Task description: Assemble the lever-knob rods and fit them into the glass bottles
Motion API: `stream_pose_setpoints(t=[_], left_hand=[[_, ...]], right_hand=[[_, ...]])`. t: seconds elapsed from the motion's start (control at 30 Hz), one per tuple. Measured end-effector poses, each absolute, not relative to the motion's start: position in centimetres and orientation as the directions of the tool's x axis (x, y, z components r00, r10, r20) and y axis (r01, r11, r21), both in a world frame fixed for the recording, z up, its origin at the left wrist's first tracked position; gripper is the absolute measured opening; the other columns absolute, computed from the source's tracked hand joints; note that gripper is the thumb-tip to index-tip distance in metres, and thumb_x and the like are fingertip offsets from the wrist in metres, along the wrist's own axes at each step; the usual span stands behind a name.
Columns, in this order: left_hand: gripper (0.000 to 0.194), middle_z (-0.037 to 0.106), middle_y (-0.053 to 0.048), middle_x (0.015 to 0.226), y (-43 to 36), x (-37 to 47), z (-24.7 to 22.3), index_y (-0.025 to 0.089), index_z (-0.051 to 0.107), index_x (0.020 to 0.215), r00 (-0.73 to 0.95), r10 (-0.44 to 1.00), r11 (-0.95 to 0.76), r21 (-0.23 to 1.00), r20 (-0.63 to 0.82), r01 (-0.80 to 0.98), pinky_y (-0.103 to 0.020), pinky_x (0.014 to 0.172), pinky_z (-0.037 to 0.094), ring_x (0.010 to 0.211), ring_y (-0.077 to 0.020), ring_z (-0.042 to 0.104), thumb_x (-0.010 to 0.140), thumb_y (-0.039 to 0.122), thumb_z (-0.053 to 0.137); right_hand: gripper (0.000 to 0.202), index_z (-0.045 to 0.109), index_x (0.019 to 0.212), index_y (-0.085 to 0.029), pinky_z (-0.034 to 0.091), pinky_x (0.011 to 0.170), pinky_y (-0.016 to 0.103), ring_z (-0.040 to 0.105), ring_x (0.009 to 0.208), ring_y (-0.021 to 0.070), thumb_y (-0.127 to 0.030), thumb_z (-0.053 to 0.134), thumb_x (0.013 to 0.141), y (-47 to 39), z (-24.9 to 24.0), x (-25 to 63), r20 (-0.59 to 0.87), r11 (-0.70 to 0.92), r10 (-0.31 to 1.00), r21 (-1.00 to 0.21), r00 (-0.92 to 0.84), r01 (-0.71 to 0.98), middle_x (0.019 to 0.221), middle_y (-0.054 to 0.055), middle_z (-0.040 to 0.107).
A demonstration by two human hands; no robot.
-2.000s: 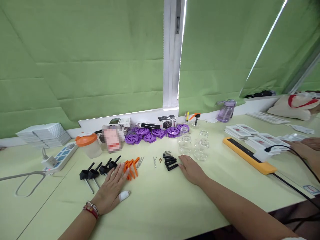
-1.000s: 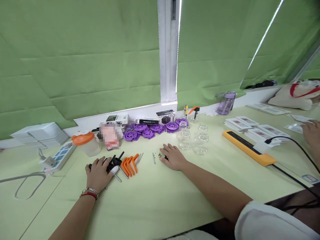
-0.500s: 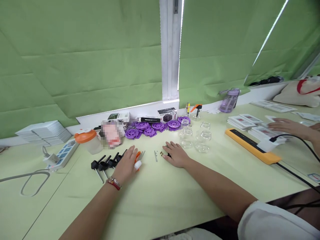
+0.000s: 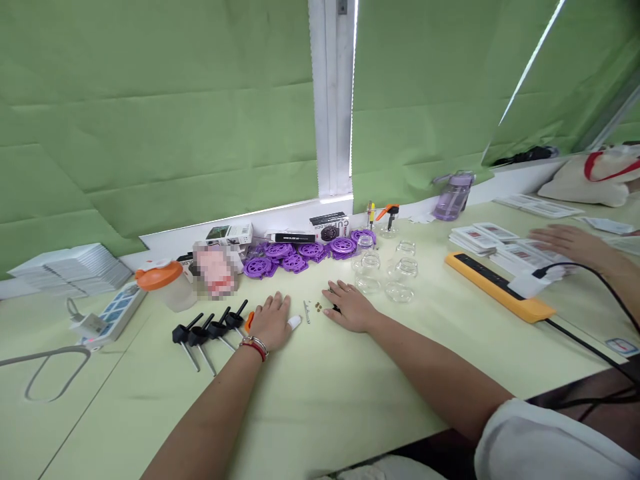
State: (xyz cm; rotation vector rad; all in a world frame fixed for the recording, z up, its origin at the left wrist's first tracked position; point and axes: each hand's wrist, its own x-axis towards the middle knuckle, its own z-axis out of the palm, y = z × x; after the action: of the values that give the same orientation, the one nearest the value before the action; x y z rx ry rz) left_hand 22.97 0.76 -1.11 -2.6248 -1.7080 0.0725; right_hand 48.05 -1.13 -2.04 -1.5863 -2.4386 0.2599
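Note:
My left hand (image 4: 273, 323) lies palm down with its fingers stretched out, a white cover on the thumb. It rests over metal rods with orange parts (image 4: 249, 321), which it mostly hides. To its left, several black parts with metal stems (image 4: 200, 333) lie in a row. Palm down and fingers out, my right hand (image 4: 353, 308) partly covers small black pieces (image 4: 336, 308). Between the hands are a thin metal pin (image 4: 307, 312) and a few tiny brass-coloured pieces (image 4: 319, 307). Neither hand visibly grips anything.
Purple wheel-like parts (image 4: 293, 261) lie behind the hands, with clear glass-like vessels (image 4: 401, 268) to their right. An orange-lidded cup (image 4: 161, 275) stands left, a yellow power strip (image 4: 500, 288) right. A co-worker's hand (image 4: 565, 243) is over white cards (image 4: 480, 237) at far right.
My left hand has slid right over the rods with orange parts, covering them more and coming closer to the metal pin. The right hand stays about where it was. The view has shifted slightly.

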Motion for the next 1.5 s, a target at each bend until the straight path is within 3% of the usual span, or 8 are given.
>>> stream_pose_setpoints(t=[0.17, 0.8, 1.23, 1.5], left_hand=[[0.067, 0.023, -0.014, 0.15, 0.7, 25.3, -1.6, 0.018, 0.03, 0.139, 0.442, 0.897, -0.442, -0.009, -0.028, 0.897, -0.051, 0.102, 0.025, 0.134, -0.0334, 0.023, 0.085, 0.056, 0.03], [0.069, 0.026, -0.016, 0.148, 2.2, 29.7, -1.5, 0.01, 0.031, 0.139, 0.483, 0.875, -0.483, 0.019, -0.024, 0.875, -0.05, 0.103, 0.023, 0.134, -0.0329, 0.024, 0.086, 0.055, 0.025], [0.066, 0.03, -0.014, 0.147, 2.7, 29.4, -1.8, 0.015, 0.032, 0.137, 0.48, 0.877, -0.48, 0.001, 0.007, 0.877, -0.045, 0.104, 0.024, 0.134, -0.0292, 0.027, 0.086, 0.056, 0.025], [0.069, 0.026, -0.013, 0.149, 2.2, 29.4, -1.4, 0.015, 0.025, 0.141, 0.472, 0.882, -0.471, 0.041, -0.002, 0.881, -0.048, 0.107, 0.021, 0.136, -0.0284, 0.023, 0.086, 0.056, 0.025]], right_hand=[[0.068, 0.031, 0.142, -0.022, 0.015, 0.109, 0.047, 0.016, 0.137, 0.0329, -0.063, 0.021, 0.088, -0.9, -2.1, 48.3, 0.085, 0.396, 0.918, -0.264, -0.388, 0.879, 0.151, 0.008, 0.019], [0.067, 0.033, 0.141, -0.02, 0.018, 0.109, 0.045, 0.022, 0.135, 0.0327, -0.06, 0.024, 0.089, 1.0, -2.2, 50.9, 0.116, 0.392, 0.92, -0.232, -0.375, 0.89, 0.15, 0.01, 0.022], [0.07, 0.031, 0.142, -0.021, 0.019, 0.107, 0.049, 0.023, 0.135, 0.0331, -0.064, 0.023, 0.087, 0.8, -2.3, 50.7, 0.123, 0.412, 0.911, -0.207, -0.394, 0.887, 0.15, 0.01, 0.023], [0.071, 0.028, 0.143, -0.021, 0.02, 0.107, 0.049, 0.022, 0.136, 0.0325, -0.064, 0.025, 0.086, 0.7, -2.6, 50.7, 0.14, 0.411, 0.911, -0.223, -0.388, 0.884, 0.15, 0.01, 0.024]])
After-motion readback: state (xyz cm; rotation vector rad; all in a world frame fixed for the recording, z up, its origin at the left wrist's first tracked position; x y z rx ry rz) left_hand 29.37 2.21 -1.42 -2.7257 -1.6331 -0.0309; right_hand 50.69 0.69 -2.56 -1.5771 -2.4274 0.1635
